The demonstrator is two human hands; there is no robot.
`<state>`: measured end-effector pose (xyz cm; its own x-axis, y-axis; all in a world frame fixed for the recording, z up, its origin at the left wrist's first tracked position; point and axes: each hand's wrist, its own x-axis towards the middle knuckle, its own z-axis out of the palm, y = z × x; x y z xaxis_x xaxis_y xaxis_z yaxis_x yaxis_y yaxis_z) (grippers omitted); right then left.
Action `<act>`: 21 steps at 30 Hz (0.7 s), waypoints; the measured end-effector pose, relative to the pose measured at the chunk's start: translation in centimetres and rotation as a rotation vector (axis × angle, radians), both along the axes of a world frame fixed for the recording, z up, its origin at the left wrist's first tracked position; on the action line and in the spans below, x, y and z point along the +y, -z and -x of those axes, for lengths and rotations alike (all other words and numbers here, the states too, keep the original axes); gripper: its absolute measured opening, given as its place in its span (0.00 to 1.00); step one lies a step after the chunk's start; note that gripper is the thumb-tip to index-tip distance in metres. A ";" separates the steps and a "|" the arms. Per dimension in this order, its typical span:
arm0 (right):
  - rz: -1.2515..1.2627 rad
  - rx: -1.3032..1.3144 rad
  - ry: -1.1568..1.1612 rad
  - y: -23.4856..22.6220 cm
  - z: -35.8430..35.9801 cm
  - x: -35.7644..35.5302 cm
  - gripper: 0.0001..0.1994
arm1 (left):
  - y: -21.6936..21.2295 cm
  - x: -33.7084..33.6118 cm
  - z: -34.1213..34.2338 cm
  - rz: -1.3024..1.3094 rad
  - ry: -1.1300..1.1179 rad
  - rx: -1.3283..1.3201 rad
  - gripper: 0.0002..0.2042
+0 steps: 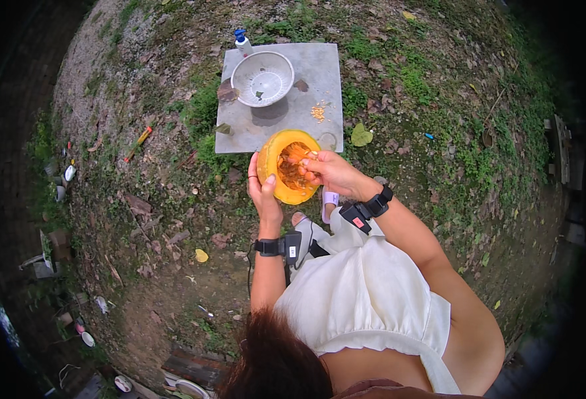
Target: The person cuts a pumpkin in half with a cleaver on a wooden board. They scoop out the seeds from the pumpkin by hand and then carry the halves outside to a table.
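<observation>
A cut pumpkin (pixel 274 151) with yellow-orange flesh is held up in front of me, its hollow turned toward my right. My left hand (pixel 265 197) is closed round its left side, thumb against the cut rim. Inside the hollow, the bent fingers of my right hand (pixel 336 174) are pinched among stringy orange pulp (pixel 291 162) and pale seeds. Just past the pumpkin stands a low grey table (pixel 316 66). A small heap of pumpkin seeds (pixel 318 112) lies on its right part.
On the table are a white plastic basin (pixel 283 68) with leaf bits inside, dry leaves (pixel 227 91) and a white pump bottle (pixel 243 44) with a blue top. Leaf-strewn ground and weeds surround it. An orange-and-yellow stick-like object (pixel 138 143) lies at left; my slippered foot (pixel 330 205) is below.
</observation>
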<state>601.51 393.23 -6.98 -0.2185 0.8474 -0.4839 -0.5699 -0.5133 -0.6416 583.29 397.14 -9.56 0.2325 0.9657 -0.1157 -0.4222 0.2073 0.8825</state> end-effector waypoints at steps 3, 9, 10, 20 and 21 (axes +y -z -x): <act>-0.011 -0.112 0.033 -0.3 0.1 -0.2 0.07 | 0.1 0.1 0.0 -0.002 -0.005 -0.008 0.38; -0.081 -0.252 0.067 -0.8 0.4 -0.6 0.09 | -0.2 0.3 0.0 0.003 -0.024 -0.013 0.38; -0.080 -0.253 0.066 -1.1 0.3 -0.8 0.09 | -0.2 0.4 0.0 0.011 -0.033 -0.027 0.39; -0.117 -0.302 0.083 -1.3 -2.5 -1.3 0.17 | 0.0 1.2 0.3 0.042 -0.060 -0.078 0.38; -0.119 -0.280 0.087 -1.1 -2.9 -1.2 0.17 | 0.1 1.3 0.4 0.039 -0.067 -0.063 0.38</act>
